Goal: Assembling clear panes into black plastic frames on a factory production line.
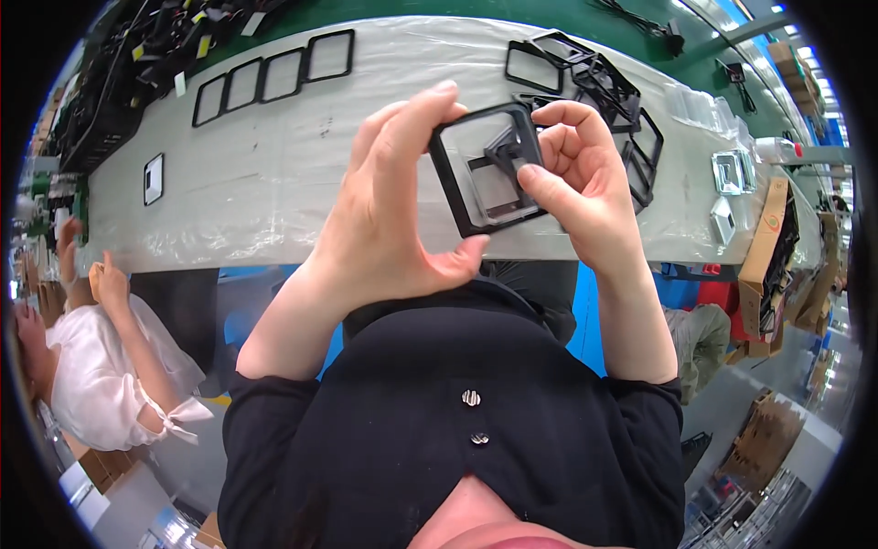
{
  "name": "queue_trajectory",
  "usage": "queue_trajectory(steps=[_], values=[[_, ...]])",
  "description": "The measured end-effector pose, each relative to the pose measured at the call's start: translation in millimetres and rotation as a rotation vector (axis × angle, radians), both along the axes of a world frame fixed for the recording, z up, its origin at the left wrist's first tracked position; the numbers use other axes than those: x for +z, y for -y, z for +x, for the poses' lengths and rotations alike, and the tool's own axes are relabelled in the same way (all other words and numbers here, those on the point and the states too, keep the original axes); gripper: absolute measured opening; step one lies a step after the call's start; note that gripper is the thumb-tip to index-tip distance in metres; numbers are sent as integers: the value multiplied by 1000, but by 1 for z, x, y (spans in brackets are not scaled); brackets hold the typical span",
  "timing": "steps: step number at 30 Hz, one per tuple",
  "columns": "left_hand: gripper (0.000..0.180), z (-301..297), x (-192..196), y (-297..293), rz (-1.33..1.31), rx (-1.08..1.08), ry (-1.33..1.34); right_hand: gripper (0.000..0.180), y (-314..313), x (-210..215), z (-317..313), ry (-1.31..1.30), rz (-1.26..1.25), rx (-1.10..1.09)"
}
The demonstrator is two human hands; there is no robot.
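both sets of fingers are closed on one square black plastic frame (pixel 487 166) with a clear inner panel, held up in the air above the near edge of the counter (pixel 274 183): the left hand (pixel 393 210) pinches its left side, forefinger over the top corner and thumb under the bottom edge, while the right hand (pixel 572 174) curls round the right side, its thumb pressing onto the frame's face near a small dark part at the middle. judging from this, the piece in hand is mid-fitting, not yet set down. beyond it, toward the far right of the counter, lies a loose heap of black square frames (pixel 604 101), seemingly the stock or the pile in waiting; along the far left edge four black frames laid in a neat row (pixel 274 75) look sorted or finished, and a single small black-edged square (pixel 154 178) sits apart near the left end. silvery square parts (pixel 729 174) rest at the right end.
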State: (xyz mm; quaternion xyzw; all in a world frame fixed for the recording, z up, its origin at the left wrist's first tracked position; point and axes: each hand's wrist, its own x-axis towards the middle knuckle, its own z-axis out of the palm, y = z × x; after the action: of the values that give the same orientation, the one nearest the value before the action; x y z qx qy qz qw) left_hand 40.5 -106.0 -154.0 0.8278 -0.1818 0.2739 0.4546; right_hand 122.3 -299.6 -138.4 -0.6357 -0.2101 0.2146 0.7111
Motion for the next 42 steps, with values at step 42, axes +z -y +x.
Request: queue_trajectory(steps=[42], values=[[55,-35,-84,-58,419,282,-273,38,-78,-74,-48,1274,-872,238]])
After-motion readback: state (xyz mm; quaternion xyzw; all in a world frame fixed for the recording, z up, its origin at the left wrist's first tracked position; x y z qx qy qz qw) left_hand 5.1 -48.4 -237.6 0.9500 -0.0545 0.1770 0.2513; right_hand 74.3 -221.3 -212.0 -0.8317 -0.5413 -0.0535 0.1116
